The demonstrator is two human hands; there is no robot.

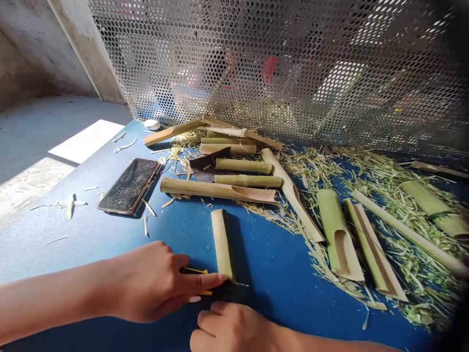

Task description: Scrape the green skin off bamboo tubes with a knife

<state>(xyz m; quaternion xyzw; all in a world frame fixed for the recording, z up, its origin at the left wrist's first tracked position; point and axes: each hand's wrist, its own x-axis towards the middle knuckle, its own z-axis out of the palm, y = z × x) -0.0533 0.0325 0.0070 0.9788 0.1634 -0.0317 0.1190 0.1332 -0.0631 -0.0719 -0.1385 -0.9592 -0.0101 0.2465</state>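
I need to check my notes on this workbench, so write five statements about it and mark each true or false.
1. The left hand has its index finger at the lower visible end of a bamboo piece. True.
2. The phone lies to the right of that piece. False: the phone lies to its left.
3. The right hand is lower in the view than the left hand. True.
4. The tabletop is red. False: the tabletop is blue.
5. A perforated metal panel stands behind the bamboo. True.
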